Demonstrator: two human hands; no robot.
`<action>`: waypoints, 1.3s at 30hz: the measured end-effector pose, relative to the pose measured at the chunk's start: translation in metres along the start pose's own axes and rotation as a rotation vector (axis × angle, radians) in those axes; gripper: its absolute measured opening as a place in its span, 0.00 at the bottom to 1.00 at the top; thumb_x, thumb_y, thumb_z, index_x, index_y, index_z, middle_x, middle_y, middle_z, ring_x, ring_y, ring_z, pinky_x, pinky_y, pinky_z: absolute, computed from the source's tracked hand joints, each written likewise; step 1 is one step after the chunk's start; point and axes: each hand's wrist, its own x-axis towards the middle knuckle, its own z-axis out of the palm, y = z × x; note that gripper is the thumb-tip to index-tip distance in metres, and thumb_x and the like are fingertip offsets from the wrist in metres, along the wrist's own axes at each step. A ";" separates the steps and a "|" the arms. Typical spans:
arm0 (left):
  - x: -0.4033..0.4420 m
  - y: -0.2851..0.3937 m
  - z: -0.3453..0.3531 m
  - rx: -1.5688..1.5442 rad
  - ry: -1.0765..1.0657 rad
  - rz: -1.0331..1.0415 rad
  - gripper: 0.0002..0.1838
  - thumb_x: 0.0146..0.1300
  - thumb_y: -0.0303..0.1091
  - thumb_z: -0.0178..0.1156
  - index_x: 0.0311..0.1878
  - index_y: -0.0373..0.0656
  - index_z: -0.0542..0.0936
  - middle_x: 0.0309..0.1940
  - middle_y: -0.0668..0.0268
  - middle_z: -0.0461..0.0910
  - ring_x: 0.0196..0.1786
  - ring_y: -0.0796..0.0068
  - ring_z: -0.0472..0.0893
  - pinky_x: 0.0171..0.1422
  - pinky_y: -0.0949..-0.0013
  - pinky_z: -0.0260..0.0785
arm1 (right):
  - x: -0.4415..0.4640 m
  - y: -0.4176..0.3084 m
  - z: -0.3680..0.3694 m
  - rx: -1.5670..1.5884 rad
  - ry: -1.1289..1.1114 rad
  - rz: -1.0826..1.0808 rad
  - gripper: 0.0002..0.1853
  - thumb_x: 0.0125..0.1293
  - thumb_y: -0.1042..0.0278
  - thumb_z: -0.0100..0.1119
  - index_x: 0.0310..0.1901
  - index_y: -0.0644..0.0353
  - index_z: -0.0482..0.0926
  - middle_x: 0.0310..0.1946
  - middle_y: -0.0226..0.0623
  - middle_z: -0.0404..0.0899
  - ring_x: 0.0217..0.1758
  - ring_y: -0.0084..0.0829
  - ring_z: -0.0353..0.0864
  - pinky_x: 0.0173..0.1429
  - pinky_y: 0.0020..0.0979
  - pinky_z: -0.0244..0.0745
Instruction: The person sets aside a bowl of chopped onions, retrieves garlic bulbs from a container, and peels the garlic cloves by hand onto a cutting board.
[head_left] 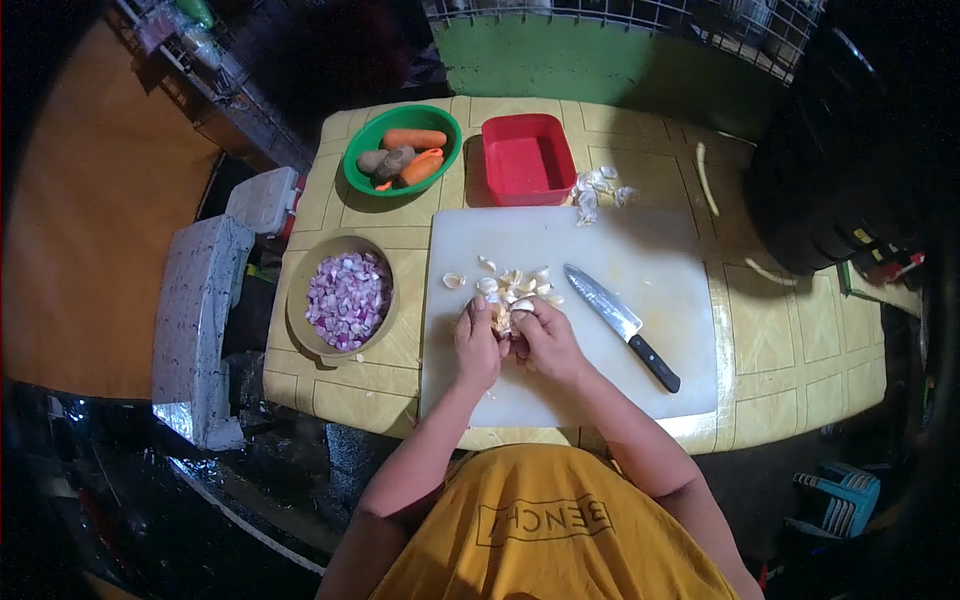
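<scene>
Both my hands are together over the lower middle of the white cutting board (640, 280). My left hand (478, 345) has its fingers closed around one side of a piece of garlic (502, 318). From the other side my right hand (545, 340) grips the same garlic, thumb and fingers pinched on it. Loose garlic cloves (487, 285) lie on the board just beyond my fingertips. To the right of my right hand rests a knife (620, 322), its black handle pointing toward the board's near right corner.
A bowl of chopped purple onion (348, 300) stands left of the board. Behind are a green bowl (357, 183) with carrots and brown roots, a red container (530, 196) and garlic skins (590, 195). A large black object (815, 160) stands at the right.
</scene>
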 end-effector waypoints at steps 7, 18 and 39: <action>-0.005 0.009 -0.013 -0.272 -0.290 -0.263 0.22 0.76 0.57 0.43 0.51 0.46 0.72 0.28 0.71 0.74 0.22 0.80 0.72 0.24 0.75 0.65 | 0.002 -0.007 -0.013 -0.395 -0.046 -0.154 0.10 0.75 0.64 0.47 0.43 0.63 0.69 0.23 0.38 0.79 0.23 0.31 0.79 0.26 0.32 0.74; -0.006 0.013 -0.011 0.082 -0.397 -0.131 0.11 0.72 0.41 0.54 0.52 0.48 0.71 0.40 0.71 0.78 0.37 0.82 0.77 0.34 0.77 0.69 | -0.002 -0.047 -0.020 -1.238 -0.218 -0.286 0.13 0.63 0.67 0.59 0.42 0.64 0.68 0.32 0.55 0.79 0.35 0.57 0.80 0.39 0.49 0.74; -0.003 0.017 0.018 -0.197 -0.186 -0.181 0.19 0.75 0.55 0.48 0.51 0.50 0.73 0.37 0.70 0.78 0.31 0.84 0.74 0.25 0.77 0.64 | 0.006 -0.071 -0.015 -1.171 -0.164 -0.416 0.06 0.66 0.71 0.57 0.39 0.65 0.74 0.29 0.49 0.79 0.29 0.49 0.80 0.33 0.40 0.76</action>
